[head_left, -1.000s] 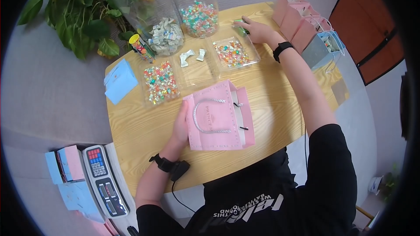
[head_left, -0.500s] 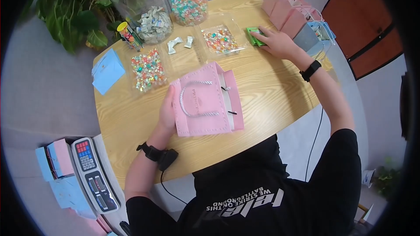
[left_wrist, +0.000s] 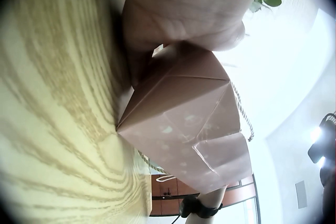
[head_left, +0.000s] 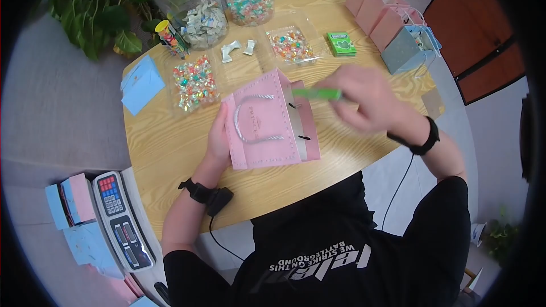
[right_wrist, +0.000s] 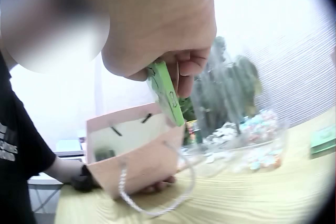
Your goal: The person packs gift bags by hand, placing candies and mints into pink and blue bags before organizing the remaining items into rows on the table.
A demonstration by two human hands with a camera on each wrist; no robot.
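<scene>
The pink paper bag [head_left: 259, 125] lies on its side on the wooden table, its mouth facing right. My left hand [head_left: 219, 133] grips its base end; the left wrist view shows that hand [left_wrist: 184, 11] around the bag's bottom [left_wrist: 184, 108]. Pinched in my right hand [head_left: 367, 99] is a flat green box [head_left: 318, 94], close to the bag's mouth. In the right wrist view the green box [right_wrist: 167, 92] hangs from the fingers above the open bag [right_wrist: 139, 150], where something dark shows inside. Another green pack [head_left: 341, 44] rests on the table.
Behind the bag stand trays of wrapped candy [head_left: 195, 82], a tray with white packets [head_left: 230, 51] and clear candy tubs [head_left: 250, 1]. Pink bags [head_left: 375, 14] and a blue-grey bag [head_left: 406, 51] stand at the right. Blue envelopes [head_left: 142, 82] lie left, a scale [head_left: 122, 219] below them.
My right hand has lifted a green box off the table and brought it toward the bag's mouth; another green pack stays behind. My left hand keeps its grip on the bag.
</scene>
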